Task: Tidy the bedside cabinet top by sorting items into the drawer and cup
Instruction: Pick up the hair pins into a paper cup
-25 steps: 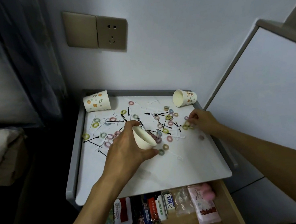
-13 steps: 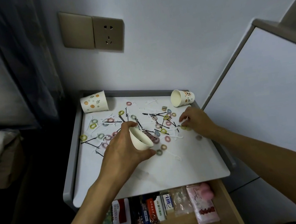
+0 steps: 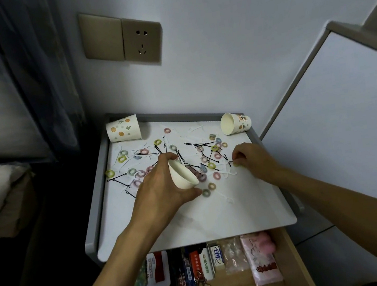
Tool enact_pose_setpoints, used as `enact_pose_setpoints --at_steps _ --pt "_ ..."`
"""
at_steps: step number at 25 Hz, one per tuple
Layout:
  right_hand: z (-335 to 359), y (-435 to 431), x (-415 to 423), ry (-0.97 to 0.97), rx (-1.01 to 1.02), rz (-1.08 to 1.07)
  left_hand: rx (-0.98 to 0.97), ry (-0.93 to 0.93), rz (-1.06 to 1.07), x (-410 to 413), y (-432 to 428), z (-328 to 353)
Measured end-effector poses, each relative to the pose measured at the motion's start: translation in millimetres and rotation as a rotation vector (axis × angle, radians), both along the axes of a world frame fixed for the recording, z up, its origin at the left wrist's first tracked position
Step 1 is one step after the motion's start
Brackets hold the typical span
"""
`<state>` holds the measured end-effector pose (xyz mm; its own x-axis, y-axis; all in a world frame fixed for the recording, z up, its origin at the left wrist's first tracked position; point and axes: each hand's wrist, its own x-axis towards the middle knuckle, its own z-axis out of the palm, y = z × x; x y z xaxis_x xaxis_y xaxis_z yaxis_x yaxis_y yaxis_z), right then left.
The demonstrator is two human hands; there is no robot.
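The plain white cup (image 3: 182, 175) is being held tilted just above the middle of the worktop (image 3: 193, 221), its long axis leaning from near-left to far-right and its mouth seemingly turning up and right, toward the scattered clutter. The left hand (image 3: 163, 194) is wrapping it from the near-left side, thumb under the near edge and fingers curling over the far edge, so the cup is sticking out to the right of the grip. The right hand (image 3: 254, 160) is resting well to the right of the cup, fingers curled down and its grip pinching a yellow-green hair tie (image 3: 236, 165) against the surface. Between the two hands, pastel hair ties (image 3: 217, 175), black hairpins (image 3: 117, 177) and white floss picks (image 3: 228, 198) are lying mixed across the far half. A patterned cup (image 3: 123, 128) is standing upside down in the far-left corner, and another patterned cup (image 3: 235, 123) is lying on its side in the far-right corner, mouth facing left. The worktop is showing a white surface with a grey raised rim. Below its near edge the drawer (image 3: 294, 261) is standing open, holding packets and boxes. A wall socket (image 3: 142, 43) is sitting on the white wall behind, a dark curtain (image 3: 36, 67) is hanging at far left, and a white cabinet (image 3: 336, 123) is standing to the right.
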<state>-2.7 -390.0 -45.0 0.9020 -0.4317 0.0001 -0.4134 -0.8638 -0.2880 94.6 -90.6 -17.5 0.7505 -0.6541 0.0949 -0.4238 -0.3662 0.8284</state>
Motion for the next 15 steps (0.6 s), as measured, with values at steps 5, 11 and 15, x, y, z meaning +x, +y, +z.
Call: enact_pose_setpoints --at_steps 5,11,15 --pt "6.2 -2.8 -1.2 -0.026 0.108 -0.015 -0.004 -0.002 -0.001 -2.6 -0.5 0.4" --pt "-3.7 -6.3 11.3 0.151 -0.035 -0.012 -0.008 -0.006 0.004 -3.2 1.6 0.8" --pt "-6.8 -3.3 10.4 0.197 -0.084 -0.054 -0.004 -0.006 0.011 -3.5 2.0 2.1"
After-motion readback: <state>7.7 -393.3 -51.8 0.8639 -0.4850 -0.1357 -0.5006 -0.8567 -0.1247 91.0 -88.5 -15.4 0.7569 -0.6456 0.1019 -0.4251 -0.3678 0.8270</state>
